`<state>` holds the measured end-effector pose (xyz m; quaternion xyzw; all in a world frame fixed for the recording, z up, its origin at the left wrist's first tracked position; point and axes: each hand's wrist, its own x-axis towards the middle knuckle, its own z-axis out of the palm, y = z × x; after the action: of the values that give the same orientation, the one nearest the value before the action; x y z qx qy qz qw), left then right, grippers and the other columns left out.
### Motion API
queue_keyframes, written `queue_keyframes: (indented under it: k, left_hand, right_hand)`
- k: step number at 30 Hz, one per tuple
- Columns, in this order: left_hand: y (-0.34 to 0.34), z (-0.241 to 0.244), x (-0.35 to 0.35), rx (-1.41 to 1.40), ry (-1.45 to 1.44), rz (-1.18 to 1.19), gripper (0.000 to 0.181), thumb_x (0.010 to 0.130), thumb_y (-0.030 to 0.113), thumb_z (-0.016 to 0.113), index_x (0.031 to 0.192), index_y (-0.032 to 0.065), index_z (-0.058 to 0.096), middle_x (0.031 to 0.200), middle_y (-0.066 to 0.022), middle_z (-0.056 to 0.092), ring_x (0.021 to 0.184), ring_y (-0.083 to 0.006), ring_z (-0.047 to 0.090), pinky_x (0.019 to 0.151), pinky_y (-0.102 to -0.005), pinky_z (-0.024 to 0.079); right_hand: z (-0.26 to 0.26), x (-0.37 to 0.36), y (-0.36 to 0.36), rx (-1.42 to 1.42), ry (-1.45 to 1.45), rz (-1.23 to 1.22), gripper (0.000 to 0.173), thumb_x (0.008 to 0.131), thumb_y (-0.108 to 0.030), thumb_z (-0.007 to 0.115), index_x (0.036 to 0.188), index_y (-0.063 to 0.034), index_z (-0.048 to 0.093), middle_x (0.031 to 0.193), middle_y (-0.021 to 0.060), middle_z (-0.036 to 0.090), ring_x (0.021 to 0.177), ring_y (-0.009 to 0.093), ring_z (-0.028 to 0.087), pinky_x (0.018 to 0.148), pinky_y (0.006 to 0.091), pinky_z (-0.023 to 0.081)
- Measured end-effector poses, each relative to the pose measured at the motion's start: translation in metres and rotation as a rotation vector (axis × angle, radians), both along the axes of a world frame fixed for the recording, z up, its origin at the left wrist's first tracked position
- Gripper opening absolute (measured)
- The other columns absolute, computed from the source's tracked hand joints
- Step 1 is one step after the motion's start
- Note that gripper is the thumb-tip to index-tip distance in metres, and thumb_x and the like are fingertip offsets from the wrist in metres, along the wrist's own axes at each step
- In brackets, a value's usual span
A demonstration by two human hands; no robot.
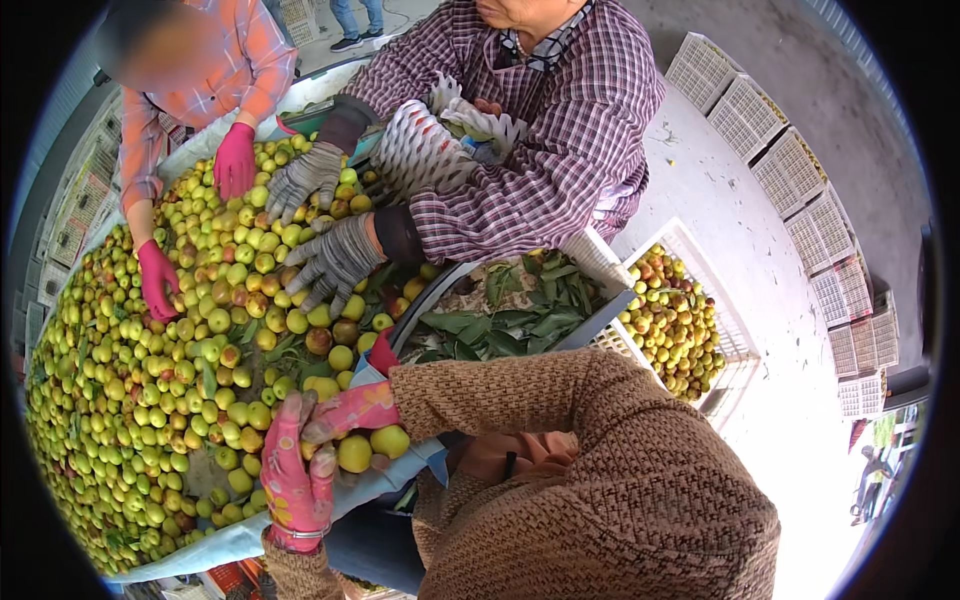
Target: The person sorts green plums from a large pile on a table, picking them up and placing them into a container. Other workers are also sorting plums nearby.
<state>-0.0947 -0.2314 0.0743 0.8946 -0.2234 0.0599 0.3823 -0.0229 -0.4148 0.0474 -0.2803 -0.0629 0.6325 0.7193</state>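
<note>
My left hand [295, 480], in a pink floral glove, reaches up over the near edge of a broad heap of green-yellow jujubes [217, 322]. My right hand [352, 412], gloved alike, comes in from the right, its fingertips close to those of my left. Part of a yellowish jujube [308, 449] shows between the left thumb and fingers; the fingers hide whether either hand grips it. Just below my right hand lie two larger jujubes [354, 454]. Pale blue sheeting [390, 474] lines the table's near edge.
Across the heap, one person's grey gloves [337, 259] and another's pink gloves [157, 281] touch the fruit. Beside my right forearm, a bin holds leaves [517, 330]. A white plastic crate [739, 341] holds jujubes; several stacked crates [791, 172] line the far right.
</note>
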Motion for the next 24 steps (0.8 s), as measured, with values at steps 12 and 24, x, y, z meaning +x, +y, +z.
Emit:
queue_keyframes:
  k: [12, 24]
  left_hand:
    - [0.057, -0.006, 0.0, 0.15, 0.062, 0.116, 0.053, 0.093, 0.028, 0.051, 0.137, 0.0013, 0.039, 0.133, -0.0184, 0.048, 0.121, -0.031, 0.049, 0.101, -0.039, 0.038]
    - [0.21, -0.034, -0.054, 0.485, 0.027, 0.509, 0.041, 0.088, 0.019, 0.058, 0.125, 0.0049, 0.051, 0.125, -0.02, 0.054, 0.115, -0.0365, 0.052, 0.097, -0.0401, 0.041]
  right_hand:
    - [0.007, -0.013, -0.293, -0.446, -0.655, -0.79, 0.062, 0.076, -0.057, 0.065, 0.112, -0.0081, 0.051, 0.114, 0.0114, 0.055, 0.071, 0.02, 0.066, 0.04, 0.0238, 0.053]
    - [0.068, -0.012, -0.294, -0.796, -1.078, -0.682, 0.036, 0.094, -0.027, 0.05, 0.115, 0.0013, 0.056, 0.112, 0.0134, 0.061, 0.099, 0.021, 0.061, 0.084, 0.0342, 0.049]
